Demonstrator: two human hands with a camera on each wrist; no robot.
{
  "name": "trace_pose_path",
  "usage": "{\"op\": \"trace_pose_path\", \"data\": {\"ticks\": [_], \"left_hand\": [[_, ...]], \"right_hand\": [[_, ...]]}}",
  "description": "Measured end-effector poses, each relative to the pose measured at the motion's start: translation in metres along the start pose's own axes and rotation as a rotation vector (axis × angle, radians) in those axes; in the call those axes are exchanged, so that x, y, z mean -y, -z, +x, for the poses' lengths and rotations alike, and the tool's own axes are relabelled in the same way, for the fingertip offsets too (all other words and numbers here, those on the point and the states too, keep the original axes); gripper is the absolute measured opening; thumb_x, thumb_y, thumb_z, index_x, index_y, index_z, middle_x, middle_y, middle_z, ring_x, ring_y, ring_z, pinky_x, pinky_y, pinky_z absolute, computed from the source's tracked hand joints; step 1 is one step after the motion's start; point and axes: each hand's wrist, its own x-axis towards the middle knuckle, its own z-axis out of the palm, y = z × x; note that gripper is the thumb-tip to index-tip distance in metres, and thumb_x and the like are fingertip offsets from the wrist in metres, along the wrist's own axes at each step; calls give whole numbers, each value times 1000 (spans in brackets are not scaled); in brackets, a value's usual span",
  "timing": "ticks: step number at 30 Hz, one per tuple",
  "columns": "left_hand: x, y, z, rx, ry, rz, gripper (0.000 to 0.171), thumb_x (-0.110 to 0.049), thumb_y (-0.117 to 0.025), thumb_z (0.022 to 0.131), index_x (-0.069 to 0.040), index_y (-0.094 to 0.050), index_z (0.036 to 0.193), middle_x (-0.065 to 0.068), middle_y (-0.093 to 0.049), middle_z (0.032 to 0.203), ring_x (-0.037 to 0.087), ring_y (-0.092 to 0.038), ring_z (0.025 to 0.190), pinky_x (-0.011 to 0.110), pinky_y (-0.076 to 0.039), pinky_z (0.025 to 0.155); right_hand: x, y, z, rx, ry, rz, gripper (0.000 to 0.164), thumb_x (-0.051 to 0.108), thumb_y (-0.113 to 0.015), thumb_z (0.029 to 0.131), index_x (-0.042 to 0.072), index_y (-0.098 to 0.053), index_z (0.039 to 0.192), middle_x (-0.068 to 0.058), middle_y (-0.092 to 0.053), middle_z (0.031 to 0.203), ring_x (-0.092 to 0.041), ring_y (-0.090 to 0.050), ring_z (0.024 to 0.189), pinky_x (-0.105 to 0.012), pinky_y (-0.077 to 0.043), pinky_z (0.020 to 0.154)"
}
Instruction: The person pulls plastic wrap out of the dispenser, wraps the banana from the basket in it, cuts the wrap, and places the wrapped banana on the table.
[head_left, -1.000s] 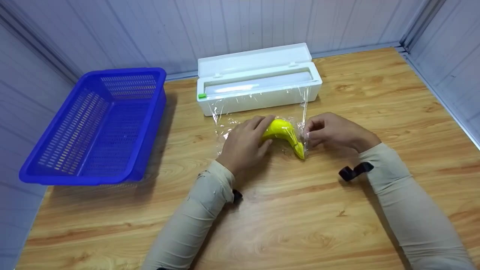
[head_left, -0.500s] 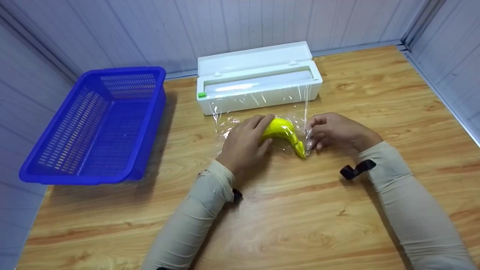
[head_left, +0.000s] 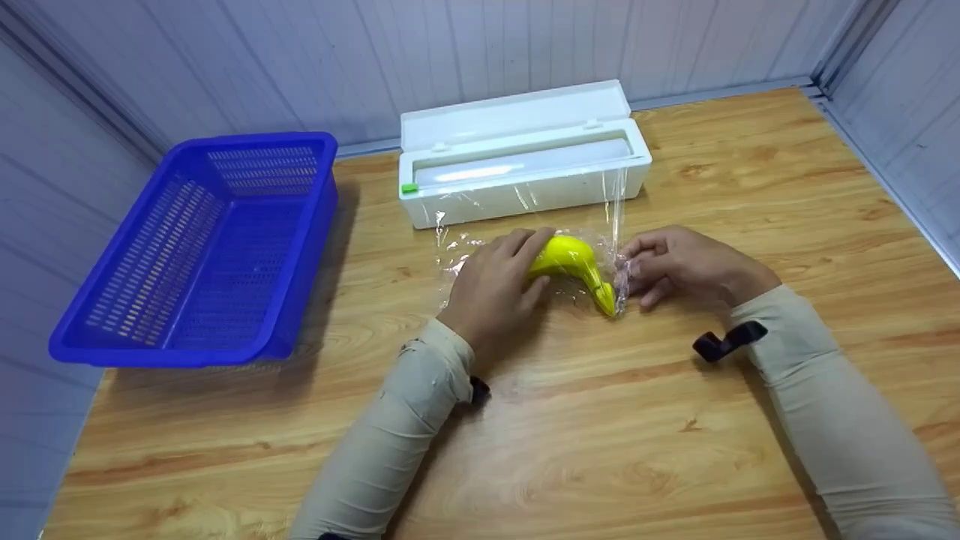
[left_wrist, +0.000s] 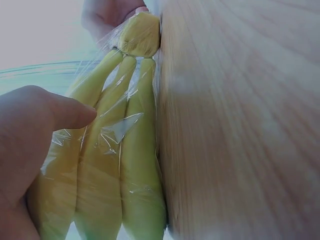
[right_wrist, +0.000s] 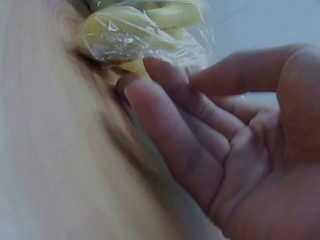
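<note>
far left, a blue plastic basket (head_left: 202, 255); then the left hand (head_left: 495, 289), grip curled over the banana bunch (head_left: 568, 256), which lies on the worktop (head_left: 570, 450) under cling film (head_left: 585, 231) stretching from the open white dispenser box (head_left: 517, 202) behind; and rightmost, the right hand (head_left: 686, 266), fingertips together, pinching the film's crumpled edge!

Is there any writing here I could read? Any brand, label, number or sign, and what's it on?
None: no words, labels, brands, numbers or signs can be read in any view. The visible sides of the white box, its green tab, the blue basket, the bananas and the clear film show no lettering.
</note>
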Motion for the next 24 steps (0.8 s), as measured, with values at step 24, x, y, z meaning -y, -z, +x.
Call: {"op": "trace_pose_path", "data": {"ticks": [24], "left_hand": [[-2,1,0,27,36,-17,62,-30,-64,98,-18,-39,154,6,-54,141,25,-52,129,44,-40,109]], "right_hand": [[-12,-39,-1,-389,87,-252,18,-1,-68,88,-1,-51,88,-9,-61,76,-13,-53,51,-26,-49,43]]}}
